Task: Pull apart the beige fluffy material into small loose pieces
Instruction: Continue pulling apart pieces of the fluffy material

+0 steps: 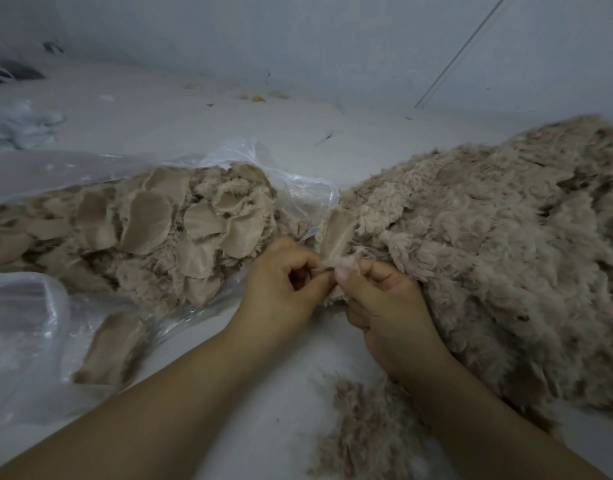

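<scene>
While your left hand and right hand meet, both seemingly pinch 1 beige fluffy piece.

Curly matt beige fluffy material; glossy clear plastic bag.

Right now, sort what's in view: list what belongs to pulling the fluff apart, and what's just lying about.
Job:
- left hand and right hand, pinching one piece
- fluffy heap
- bag of pieces
- loose tuft

Lying about:
- white wad
- scraps by the wall
</scene>
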